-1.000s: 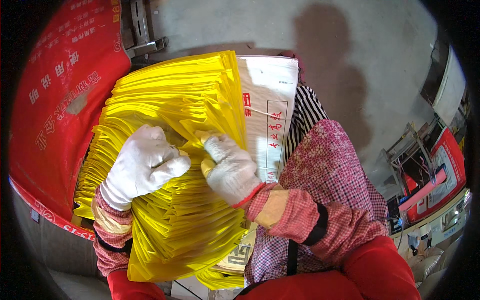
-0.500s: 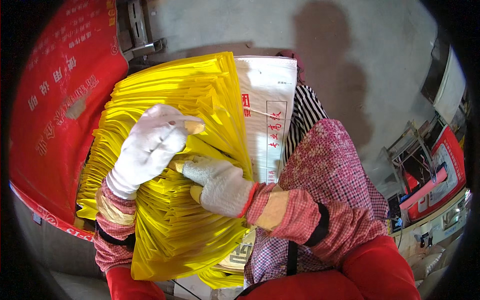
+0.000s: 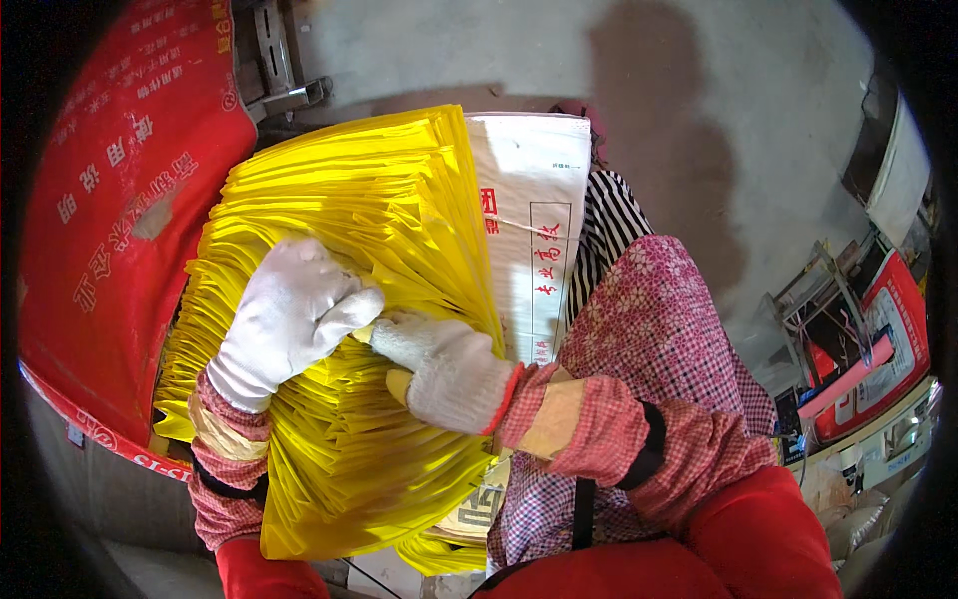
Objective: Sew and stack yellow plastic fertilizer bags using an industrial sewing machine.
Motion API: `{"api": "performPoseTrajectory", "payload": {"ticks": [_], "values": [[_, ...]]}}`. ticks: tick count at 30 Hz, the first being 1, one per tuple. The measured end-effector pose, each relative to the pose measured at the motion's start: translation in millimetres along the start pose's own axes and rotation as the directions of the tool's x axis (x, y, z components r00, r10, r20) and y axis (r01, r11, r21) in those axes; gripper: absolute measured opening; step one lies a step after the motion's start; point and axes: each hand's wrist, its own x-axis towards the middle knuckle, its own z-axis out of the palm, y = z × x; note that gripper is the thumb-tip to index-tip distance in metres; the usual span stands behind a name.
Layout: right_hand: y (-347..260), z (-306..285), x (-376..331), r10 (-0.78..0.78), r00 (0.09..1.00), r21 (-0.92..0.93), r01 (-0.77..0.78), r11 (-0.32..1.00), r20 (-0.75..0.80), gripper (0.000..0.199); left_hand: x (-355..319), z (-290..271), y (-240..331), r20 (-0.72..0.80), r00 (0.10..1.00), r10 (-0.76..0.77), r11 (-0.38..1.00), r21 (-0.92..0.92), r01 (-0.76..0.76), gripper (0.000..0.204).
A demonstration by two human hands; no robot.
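A thick stack of thin yellow sheets [image 3: 349, 200] lies fanned out before me, its edges layered and rumpled. Both my hands wear white gloves, and the right glove shows yellow fingertips. My left hand [image 3: 289, 314] rests on the middle of the stack with its fingers curled down into the sheets and its thumb pointing right. My right hand [image 3: 444, 369] comes in from the right, fingers bent and pressed onto the sheets. The tips of the two hands nearly meet at a fold. Exactly how many sheets they grip is hidden.
Under the stack's right side lies a white printed sack [image 3: 529, 180]. A red printed sheet [image 3: 130, 230] hangs at the left beside a metal bracket [image 3: 274, 60]. A patterned apron [image 3: 649, 329] covers my lap. A metal frame [image 3: 818, 309] stands at the right on the grey floor [image 3: 479, 50].
My left hand has come down onto the sheets, its raised yellow fingertip now out of sight and its thumb beside my right fingertips. The right hand has barely shifted.
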Motion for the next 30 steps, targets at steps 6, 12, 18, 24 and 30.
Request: {"api": "performPoseTrajectory", "payload": {"ticks": [6,12,18,24,30], "values": [[14,-10,-1,0.135,0.932,0.181,-0.076,0.98,-0.336,0.036,-13,4,-3,-0.035,0.996,-0.085,0.993,-0.084,0.082,0.046],[15,-5,18,0.191,0.958,0.101,-0.172,0.98,-0.216,0.051,-14,1,-1,-0.009,0.995,-0.102,0.991,-0.089,0.101,0.044],[4,-8,25,0.164,0.967,-0.045,-0.158,0.986,0.197,0.046,-25,1,-13,-0.089,0.942,-0.323,0.821,-0.521,0.232,0.044],[19,20,19,0.03,0.999,0.047,-0.031,0.998,0.026,0.035,5,5,-8,-0.275,0.949,-0.151,0.868,-0.496,-0.006,0.038],[16,13,17,0.023,1.0,-0.035,-0.022,0.999,0.006,0.04,10,6,-15,-0.224,0.974,-0.011,0.952,-0.299,-0.058,0.029]]}}
